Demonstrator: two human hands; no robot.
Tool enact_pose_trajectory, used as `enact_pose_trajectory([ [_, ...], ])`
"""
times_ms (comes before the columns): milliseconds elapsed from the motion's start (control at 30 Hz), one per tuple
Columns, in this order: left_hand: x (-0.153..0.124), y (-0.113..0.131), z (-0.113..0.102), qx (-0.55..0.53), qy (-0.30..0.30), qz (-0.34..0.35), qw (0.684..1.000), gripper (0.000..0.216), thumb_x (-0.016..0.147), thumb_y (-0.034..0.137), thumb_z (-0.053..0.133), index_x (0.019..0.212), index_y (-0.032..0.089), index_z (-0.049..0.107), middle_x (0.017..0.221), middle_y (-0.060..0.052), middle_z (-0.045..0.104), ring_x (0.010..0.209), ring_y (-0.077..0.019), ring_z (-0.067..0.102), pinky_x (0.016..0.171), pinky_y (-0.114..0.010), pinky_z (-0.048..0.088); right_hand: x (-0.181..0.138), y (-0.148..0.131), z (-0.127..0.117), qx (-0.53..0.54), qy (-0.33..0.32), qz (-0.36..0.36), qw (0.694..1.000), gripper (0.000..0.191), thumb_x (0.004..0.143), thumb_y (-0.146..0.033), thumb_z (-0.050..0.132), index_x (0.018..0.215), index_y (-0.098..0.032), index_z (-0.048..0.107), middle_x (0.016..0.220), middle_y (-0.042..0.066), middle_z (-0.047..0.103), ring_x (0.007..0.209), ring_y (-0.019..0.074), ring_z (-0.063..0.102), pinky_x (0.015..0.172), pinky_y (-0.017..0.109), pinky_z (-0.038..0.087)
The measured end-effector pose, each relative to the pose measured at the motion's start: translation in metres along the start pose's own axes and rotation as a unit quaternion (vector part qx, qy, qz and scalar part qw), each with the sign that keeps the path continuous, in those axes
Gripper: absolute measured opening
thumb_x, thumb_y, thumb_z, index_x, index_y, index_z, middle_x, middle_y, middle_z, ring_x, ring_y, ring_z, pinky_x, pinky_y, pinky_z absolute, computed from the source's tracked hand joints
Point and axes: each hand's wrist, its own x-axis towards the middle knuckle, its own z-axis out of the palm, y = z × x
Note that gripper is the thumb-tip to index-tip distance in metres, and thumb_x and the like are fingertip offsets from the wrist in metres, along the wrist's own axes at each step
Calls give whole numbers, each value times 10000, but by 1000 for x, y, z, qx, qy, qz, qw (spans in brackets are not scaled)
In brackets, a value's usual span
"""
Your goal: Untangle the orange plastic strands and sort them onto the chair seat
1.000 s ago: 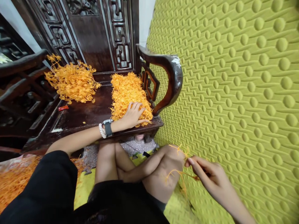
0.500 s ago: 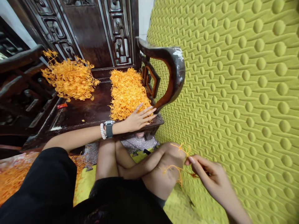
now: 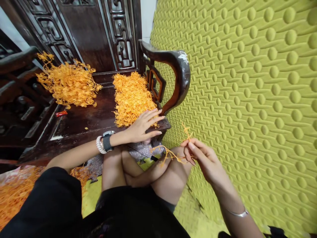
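Note:
My left hand [image 3: 142, 127], with a watch [image 3: 107, 141] and a bead bracelet [image 3: 100, 144] at the wrist, lies with fingers spread at the near right corner of a block-shaped pile of orange stringy pieces [image 3: 132, 97]. Its fingers reach over the edge of the dark wooden chair seat [image 3: 81, 120]. Above my right knee, my right hand [image 3: 200, 155] pinches thin branching orange strands [image 3: 168, 153] between thumb and fingers. One sprig sticks up from the fingertips, and another trails to the left. The exact material of the strands cannot be made out.
A looser orange heap [image 3: 70, 86] sits on the seat's left. Near it lies a small red wrapper [image 3: 61, 113]. The chair's curved armrest [image 3: 182, 76] rises at the right, before a bumpy yellow-green mat [image 3: 247, 99]. More orange strands [image 3: 18, 191] lie at lower left.
My right hand has moved left and up with the orange strands, nearer to my left hand. My left hand has drawn slightly left, its thumb side turned. The view has shifted a little.

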Motion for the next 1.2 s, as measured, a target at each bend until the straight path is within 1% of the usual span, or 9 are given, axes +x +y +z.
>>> enact_pose_trajectory([
  [100,-16,29,-2,-273,-60,-12,960,628,936,570,422,1456,224,358,1499,-140,408,1402,-269,354,1148,-485,290,10,-10,13,106,-28,2,994,190,940,-339,518,896,-199,638,552,-49,478,455,70,375,514,221,350],
  [200,-39,53,8,-503,-120,-87,852,655,867,581,557,1393,214,423,1280,-139,596,1153,-248,582,968,-397,471,20,-15,33,161,-17,-28,986,169,925,-335,529,875,-212,634,579,-44,501,456,75,400,487,214,362],
  [300,-70,68,12,-556,-48,-222,800,429,840,531,620,1045,154,628,816,-48,641,740,-151,596,712,-281,491,29,-13,55,116,-20,-47,992,194,921,-355,528,880,-213,653,683,-5,594,601,112,547,602,230,473],
  [433,-150,77,-10,-486,216,-393,750,356,809,515,638,764,165,591,617,19,489,554,-103,436,555,-239,391,42,-6,86,-2,-133,-32,991,252,923,-387,529,1039,-218,676,976,58,712,973,196,650,941,341,492],
  [600,-319,101,-41,-159,531,-552,622,351,804,553,576,817,210,499,685,40,459,558,-101,391,534,-211,384,58,8,141,-58,-317,-20,947,273,935,-395,511,1034,-213,688,1025,60,729,1010,213,660,959,355,490],
  [733,-424,120,-32,108,493,-710,491,378,859,542,438,985,196,523,932,-43,571,897,-213,560,866,-373,496,60,29,195,-43,-406,-19,913,261,935,-396,517,979,-214,700,1010,52,726,1000,204,660,983,341,464],
  [867,-466,104,-5,162,380,-821,394,600,842,478,520,1277,64,503,1431,-259,392,1353,-427,315,1110,-581,235,41,61,240,8,-428,13,903,289,923,-438,518,941,-211,695,949,61,726,936,205,662,950,342,477],
  [1000,-480,93,1,128,296,-849,419,665,848,492,542,1345,53,485,1495,-250,366,1390,-428,301,1138,-561,212,13,95,252,23,-398,89,913,356,906,-508,517,966,-201,687,920,76,726,931,214,663,927,341,490],
  [1200,-480,133,-43,163,260,-805,508,723,833,581,539,1358,88,482,1433,-183,487,1304,-339,481,1103,-440,363,10,122,240,-20,-333,156,930,408,866,-572,553,973,-202,690,872,81,727,935,244,674,952,383,496],
])
